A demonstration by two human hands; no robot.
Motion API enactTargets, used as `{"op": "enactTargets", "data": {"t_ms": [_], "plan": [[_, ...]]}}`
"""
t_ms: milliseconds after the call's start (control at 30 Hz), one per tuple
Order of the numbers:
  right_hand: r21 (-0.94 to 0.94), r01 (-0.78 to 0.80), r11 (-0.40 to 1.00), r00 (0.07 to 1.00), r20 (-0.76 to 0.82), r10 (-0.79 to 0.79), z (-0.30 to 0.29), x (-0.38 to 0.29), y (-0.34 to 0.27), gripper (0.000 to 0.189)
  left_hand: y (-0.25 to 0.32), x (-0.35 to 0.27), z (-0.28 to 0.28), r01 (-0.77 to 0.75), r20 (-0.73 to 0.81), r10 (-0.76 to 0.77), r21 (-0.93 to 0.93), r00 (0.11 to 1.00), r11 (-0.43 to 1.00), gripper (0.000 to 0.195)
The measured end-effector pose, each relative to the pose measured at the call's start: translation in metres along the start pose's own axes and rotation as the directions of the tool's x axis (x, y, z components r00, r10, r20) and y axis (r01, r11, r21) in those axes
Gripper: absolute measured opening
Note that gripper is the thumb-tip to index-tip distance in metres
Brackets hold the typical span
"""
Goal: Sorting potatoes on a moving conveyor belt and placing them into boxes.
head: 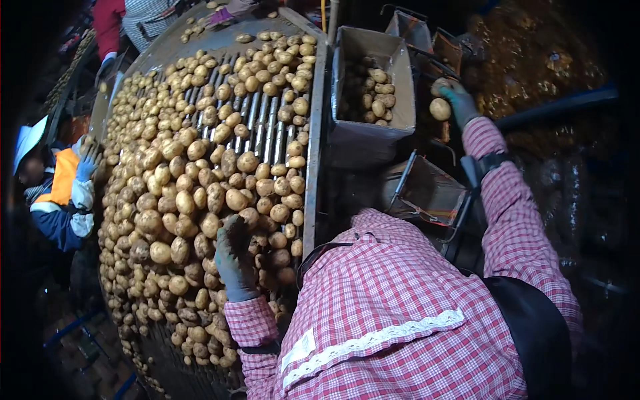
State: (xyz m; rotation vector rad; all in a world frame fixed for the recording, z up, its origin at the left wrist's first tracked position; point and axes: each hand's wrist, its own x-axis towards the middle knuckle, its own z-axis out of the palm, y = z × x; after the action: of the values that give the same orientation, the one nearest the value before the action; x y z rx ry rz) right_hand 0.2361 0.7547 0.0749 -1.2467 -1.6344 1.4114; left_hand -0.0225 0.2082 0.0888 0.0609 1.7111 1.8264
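My left hand (236, 262), in a soiled blue-grey work glove, rests among the potatoes (185, 202) heaped on a metal roller conveyor (265, 120). Its fingers curl against the pile, and whether they enclose a potato is hidden. Out to the right, my gloved right hand (459, 100) is over dark containers beyond the cardboard box. One potato (440, 86) is at its fingertips. A second, paler potato (440, 109) hangs just below, against the glove or barely clear of it; I cannot tell which.
The conveyor's metal side rail (313, 145) runs between the pile and a cardboard box (372, 127) holding several potatoes. An open bag on a metal frame (430, 190) is nearer me. Across the conveyor a co-worker (62, 185) reaches in; another person's gloved hand (220, 17) is at the far end.
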Motion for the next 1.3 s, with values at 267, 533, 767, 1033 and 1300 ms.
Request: {"op": "enactTargets", "data": {"t_ms": [267,533,767,1033,1300], "plan": [[0.007,-0.161,0.987,0.817,0.562,0.13,0.156,-0.021,-0.058,0.034,0.02,-0.007,-0.016,-0.122,-0.121,0.127,0.041,0.985,0.992,0.034],[-0.037,0.17,0.985,0.343,0.939,-0.024,0.379,-0.113,-0.071,0.046,0.055,0.022,-0.028,0.025,-0.192,0.663,0.967,0.723,0.253,0.052],[-0.098,0.079,0.992,-0.134,0.985,0.108,0.425,-0.155,-0.078,0.041,0.036,0.075,-0.041,0.499,-0.474,0.512,0.861,0.716,0.099,0.09],[0.034,0.205,0.978,0.243,0.966,-0.084,0.491,-0.035,-0.083,0.038,0.057,0.145,-0.003,0.308,-0.367,0.284,0.923,0.886,0.233,0.092],[0.03,0.38,0.925,0.306,0.939,-0.156,0.528,0.013,-0.09,0.044,0.033,0.197,0.078,0.169,-0.216,0.471,0.975,0.855,0.141,0.089]]}}
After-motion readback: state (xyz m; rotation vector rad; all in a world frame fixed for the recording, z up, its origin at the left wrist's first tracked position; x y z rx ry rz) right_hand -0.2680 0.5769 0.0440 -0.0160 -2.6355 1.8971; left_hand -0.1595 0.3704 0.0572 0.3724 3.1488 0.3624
